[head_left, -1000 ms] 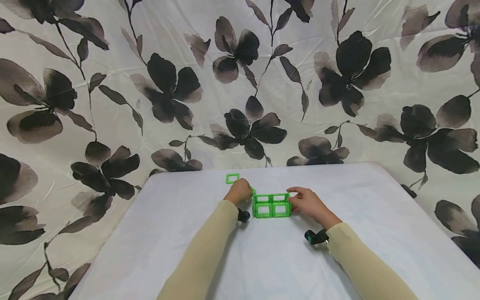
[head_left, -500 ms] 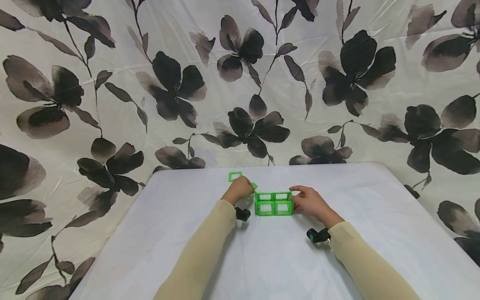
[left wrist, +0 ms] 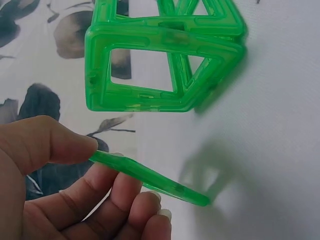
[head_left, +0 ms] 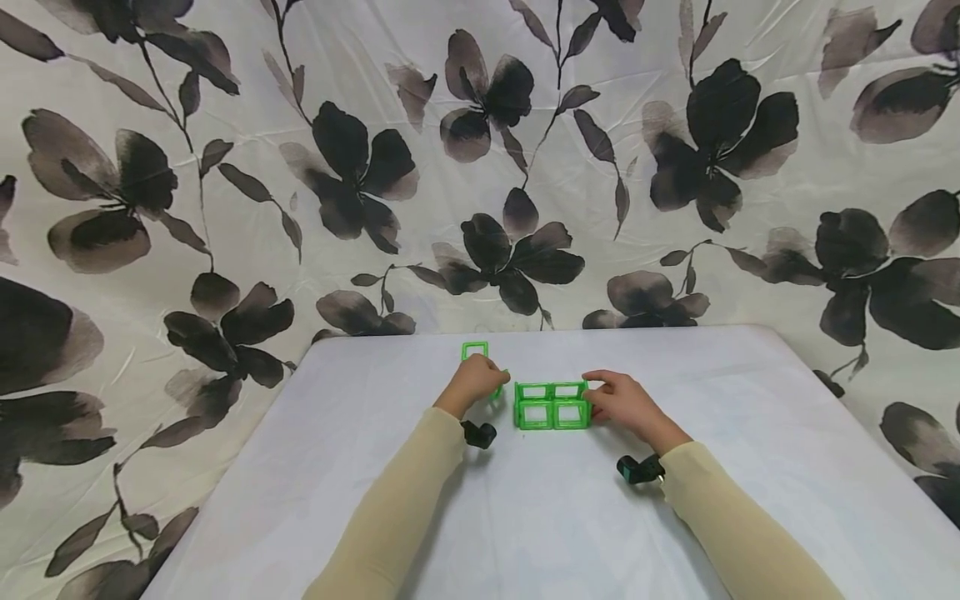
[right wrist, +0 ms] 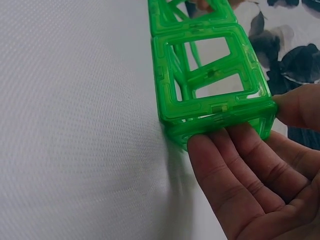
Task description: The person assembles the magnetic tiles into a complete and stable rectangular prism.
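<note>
A box-like frame of green magnetic tiles [head_left: 552, 402] stands on the white table, two squares wide on its front. My right hand [head_left: 622, 404] holds its right end; in the right wrist view several fingers [right wrist: 215, 170] lie against the end tile and another digit touches a top corner. Left of the frame and apart from it, my left hand [head_left: 474, 383] pinches a single green magnetic tile [left wrist: 150, 176] by its edge, seen nearly edge-on in the left wrist view. Another flat green square tile [head_left: 475, 345] lies behind the left hand, partly hidden by it.
The white-covered table [head_left: 570, 517] runs back to a floral curtain [head_left: 420, 192]. A black wrist camera [head_left: 478, 434] sits under the left wrist and another black camera [head_left: 637, 470] under the right.
My left hand has drawn slightly left, away from the frame, taking the pinched tile with it. The right hand stays at the frame's right end. The head view has shifted slightly.
</note>
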`<state>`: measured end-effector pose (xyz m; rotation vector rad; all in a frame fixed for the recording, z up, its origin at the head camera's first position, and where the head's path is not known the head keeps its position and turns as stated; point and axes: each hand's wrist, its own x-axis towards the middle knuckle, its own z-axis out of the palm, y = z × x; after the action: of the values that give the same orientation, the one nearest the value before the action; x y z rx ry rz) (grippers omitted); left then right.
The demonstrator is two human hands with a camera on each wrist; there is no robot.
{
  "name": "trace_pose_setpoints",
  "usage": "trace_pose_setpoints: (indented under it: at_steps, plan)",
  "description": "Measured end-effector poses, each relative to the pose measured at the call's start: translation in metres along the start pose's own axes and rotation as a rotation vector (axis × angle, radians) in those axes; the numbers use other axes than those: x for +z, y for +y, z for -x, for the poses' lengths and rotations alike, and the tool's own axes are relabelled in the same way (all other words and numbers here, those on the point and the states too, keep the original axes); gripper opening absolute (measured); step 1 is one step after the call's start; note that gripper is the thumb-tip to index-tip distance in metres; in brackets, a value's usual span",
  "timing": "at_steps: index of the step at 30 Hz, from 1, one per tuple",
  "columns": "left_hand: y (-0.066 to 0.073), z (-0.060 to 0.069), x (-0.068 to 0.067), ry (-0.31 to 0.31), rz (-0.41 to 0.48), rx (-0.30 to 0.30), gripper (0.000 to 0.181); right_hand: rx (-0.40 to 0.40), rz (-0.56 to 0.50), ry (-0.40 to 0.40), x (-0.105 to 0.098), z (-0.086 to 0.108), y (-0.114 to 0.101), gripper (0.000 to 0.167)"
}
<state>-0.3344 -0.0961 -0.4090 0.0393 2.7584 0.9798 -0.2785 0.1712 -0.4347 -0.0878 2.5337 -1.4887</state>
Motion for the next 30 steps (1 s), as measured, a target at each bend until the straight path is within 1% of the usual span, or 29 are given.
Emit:
trace_pose_setpoints:
  at_steps: [5,10,12,16,19,23,26,30]
  plan:
    - [-0.003,0.003,-0.001,-0.022,0.05,0.019,0.027,0.011,0.001,0.005,0.0,0.0,0.002,0.05]
    - [-0.004,0.008,-0.003,-0.035,0.085,0.03,0.025,0.003,-0.01,0.004,0.0,-0.001,0.003,0.05]
    - [-0.005,0.009,-0.003,-0.035,0.095,0.031,0.023,-0.006,-0.008,0.0,0.0,-0.002,0.003,0.051]
    - [-0.007,0.01,-0.003,-0.044,0.138,0.017,0.021,-0.01,-0.006,-0.005,0.0,-0.003,0.005,0.051]
    - [-0.006,0.013,-0.004,-0.051,0.17,0.018,0.021,-0.012,-0.005,-0.004,0.0,-0.004,0.004,0.051]
    - [-0.004,0.018,-0.004,-0.054,0.153,0.043,0.018,-0.014,-0.004,-0.004,0.0,-0.002,0.003,0.051]
    - [-0.001,0.023,-0.005,-0.054,0.105,0.067,0.017,-0.015,-0.007,-0.005,0.0,-0.002,0.003,0.051]
    - [0.005,0.033,-0.007,-0.037,0.048,0.115,0.017,-0.017,-0.008,-0.008,0.0,-0.001,0.003,0.051]
